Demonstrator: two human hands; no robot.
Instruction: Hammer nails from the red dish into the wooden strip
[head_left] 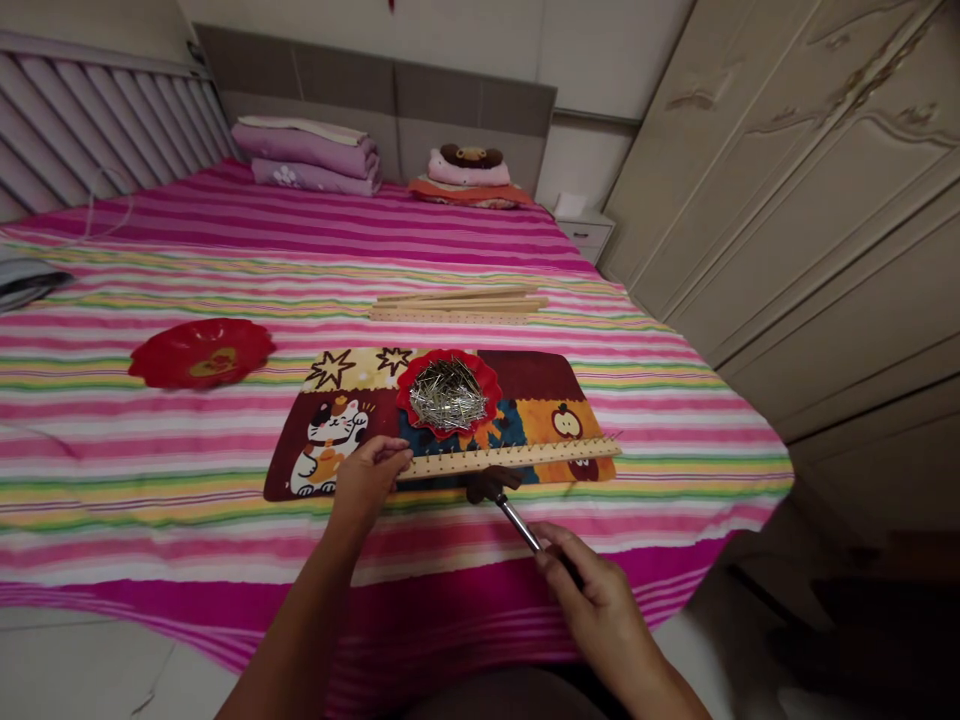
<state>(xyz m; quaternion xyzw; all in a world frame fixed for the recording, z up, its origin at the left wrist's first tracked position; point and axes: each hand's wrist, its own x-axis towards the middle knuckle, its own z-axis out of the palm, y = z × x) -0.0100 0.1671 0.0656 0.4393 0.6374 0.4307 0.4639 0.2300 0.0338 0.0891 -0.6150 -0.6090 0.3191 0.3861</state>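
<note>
A: Your biggest worry is the bed (225, 260) itself. In my judgement the soft mattress gives under a blow, so the patchwork mat (540, 378) and everything on it can bounce.

B: Agreed. The wooden strip (525, 457) lies along the mat's 6 o'clock edge. Your left hand (367, 478) has its fingers pinched together on the strip's 9 o'clock end only. The 3 o'clock end lies free, so it could kick up or swing.

A: Your right hand (600, 600) has its fingers wrapped round the handle of the hammer (491, 487), far from the head. The head sits just beside the strip's near edge; I can't tell whether it touches. With so long a lever, a glancing swing could catch your left fingertips, which are near.

B: The nail dish (405, 395) stands just beside the strip at its 12 o'clock, heaped with nails (448, 392). A jolt could spill them into the bedspread.

A: Counts, big to small: one bed and one mat. There's also one stack of spare strips (457, 303) further off at 12 o'clock, with several pieces; I can't tell exactly how many.

B: One strip under your hand, and two red dishes; the second dish (201, 352) lies well apart at 10 o'clock. One hammer. The heaped nails are beyond counting, and those standing along the strip are too fine to count.
</note>
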